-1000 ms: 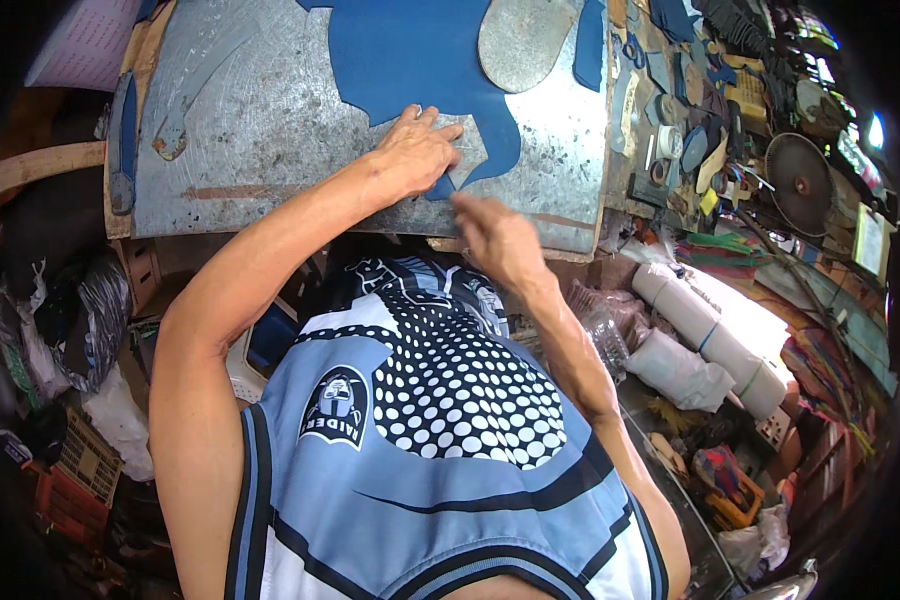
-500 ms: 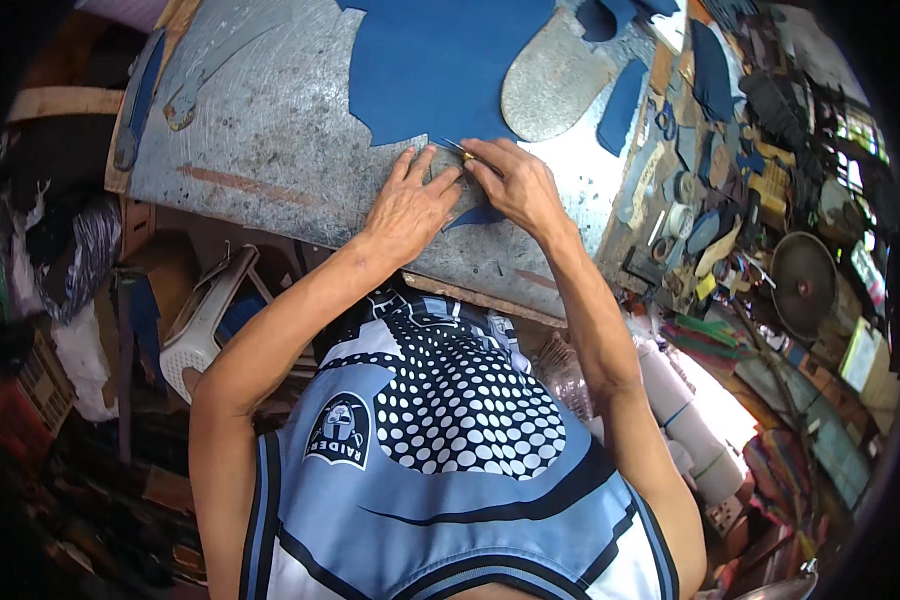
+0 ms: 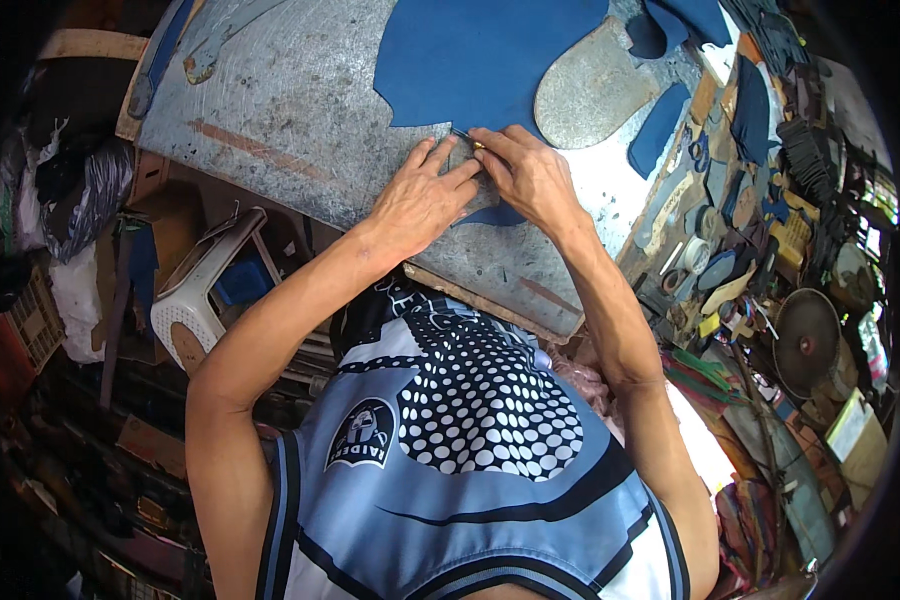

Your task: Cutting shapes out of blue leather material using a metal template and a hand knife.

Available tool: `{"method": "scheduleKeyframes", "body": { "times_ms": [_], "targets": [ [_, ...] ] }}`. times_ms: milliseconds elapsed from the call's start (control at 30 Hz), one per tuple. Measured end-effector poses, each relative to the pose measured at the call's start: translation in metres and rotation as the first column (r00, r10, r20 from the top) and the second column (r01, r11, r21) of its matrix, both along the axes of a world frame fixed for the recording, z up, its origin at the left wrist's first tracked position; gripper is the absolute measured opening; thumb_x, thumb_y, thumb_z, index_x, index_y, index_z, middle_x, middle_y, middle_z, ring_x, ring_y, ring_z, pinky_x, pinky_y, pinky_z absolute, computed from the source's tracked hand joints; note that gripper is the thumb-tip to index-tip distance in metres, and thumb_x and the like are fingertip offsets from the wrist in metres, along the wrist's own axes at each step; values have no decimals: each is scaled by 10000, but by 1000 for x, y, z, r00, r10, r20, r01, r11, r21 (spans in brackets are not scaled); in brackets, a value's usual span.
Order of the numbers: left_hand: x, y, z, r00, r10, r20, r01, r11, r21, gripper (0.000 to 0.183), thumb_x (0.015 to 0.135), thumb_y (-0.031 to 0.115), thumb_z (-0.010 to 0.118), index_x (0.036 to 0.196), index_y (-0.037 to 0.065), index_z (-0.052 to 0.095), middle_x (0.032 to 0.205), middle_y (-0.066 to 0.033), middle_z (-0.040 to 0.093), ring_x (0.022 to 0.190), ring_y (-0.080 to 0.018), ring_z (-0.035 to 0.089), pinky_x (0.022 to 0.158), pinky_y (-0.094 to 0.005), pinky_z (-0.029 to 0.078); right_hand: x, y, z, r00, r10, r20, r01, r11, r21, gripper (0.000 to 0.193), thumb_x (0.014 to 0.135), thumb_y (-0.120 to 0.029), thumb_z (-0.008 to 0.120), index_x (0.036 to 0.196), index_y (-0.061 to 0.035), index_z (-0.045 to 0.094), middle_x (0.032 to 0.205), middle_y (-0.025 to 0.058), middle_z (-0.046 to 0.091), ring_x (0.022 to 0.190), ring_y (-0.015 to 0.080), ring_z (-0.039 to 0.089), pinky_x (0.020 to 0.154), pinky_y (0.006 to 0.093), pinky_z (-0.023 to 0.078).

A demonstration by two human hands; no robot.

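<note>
My right hand (image 3: 533, 180) pinches a thin, pointed tool with a brass-coloured part (image 3: 478, 146); most of it is hidden by the fingers. Its tip meets the lower edge of a large dark-blue sheet (image 3: 460, 65), close to a small notch. Whether the tool is a knife or a marker, I cannot tell. Just below that edge, my left hand (image 3: 417, 203) lies with fingers spread on the scratched metal tabletop (image 3: 300, 110). Under the hands is a small blue scrap (image 3: 495, 215), partly covered. A grey rounded template (image 3: 588, 90) rests against the sheet's right side.
A narrow blue piece (image 3: 658, 130) lies right of the template. Tools, tape rolls (image 3: 694, 255) and scraps crowd the table's right side. A white plastic stool (image 3: 202, 310) stands below the table on the left. At the far right is a round dark disc (image 3: 808, 343).
The whole view has shifted, so the table sits higher and farther right. My right hand and its tool have moved slightly left along the sheet's edge, nearer my left fingers.
</note>
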State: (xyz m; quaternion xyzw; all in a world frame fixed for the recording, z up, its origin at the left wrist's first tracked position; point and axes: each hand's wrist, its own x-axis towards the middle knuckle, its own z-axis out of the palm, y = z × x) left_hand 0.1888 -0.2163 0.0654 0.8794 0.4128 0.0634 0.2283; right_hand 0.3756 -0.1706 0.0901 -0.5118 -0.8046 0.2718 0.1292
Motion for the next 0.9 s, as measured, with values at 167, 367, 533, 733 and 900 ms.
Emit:
{"method": "scheduleKeyframes", "body": {
  "times_ms": [167, 367, 533, 733, 900],
  "targets": [
    [-1, 0, 1, 1000, 3, 6, -3, 1000, -13, 336, 859, 246, 699, 1152, 91, 648, 1363, -56, 535, 1381, -348, 395, 1157, -513, 287, 3, 1, 2, 995, 52, 83, -51, 999, -17, 262, 917, -184, 624, 1156, -99, 687, 888, 110, 656, 763, 315, 671, 651, 414, 551],
    [-1, 1, 0, 1000, 6, -10, -6, 1000, -18, 338, 860, 260, 697, 1157, 105, 649, 1382, -41, 531, 1388, -332, 391, 1152, -513, 296, 18, 2, 7, 989, 92, 116, -85, 994, -64, 253, 930, -197, 610, 1152, -99, 681, 903, 115, 652, 780, 330, 668, 671, 427, 554],
    [-2, 1, 1, 1000, 1, -9, -1, 1000, -24, 329, 863, 263, 691, 1155, 115, 651, 1387, -21, 522, 1389, -317, 389, 1141, -528, 308, 39, -3, 11, 984, 94, 152, -80, 992, -97, 244, 932, -203, 612, 1146, -109, 683, 926, 117, 648, 835, 327, 665, 709, 433, 552],
    [-3, 2, 2, 1000, 1, 2, -1, 999, -38, 340, 860, 262, 694, 1162, 111, 652, 1391, -18, 518, 1392, -319, 384, 1131, -527, 317, 53, -2, 10, 978, 91, 190, -79, 994, -70, 235, 924, -200, 624, 1141, -143, 692, 995, 113, 660, 906, 333, 662, 761, 436, 550],
    [-5, 3, 2, 1000, -8, 11, 8, 999, -33, 341, 862, 256, 693, 1164, 106, 653, 1392, -21, 519, 1389, -327, 388, 1129, -529, 317, 61, -2, 2, 980, 87, 177, -90, 996, 8, 232, 919, -188, 627, 1137, -146, 696, 1089, 119, 673, 942, 328, 667, 790, 426, 548]
  ]
}}
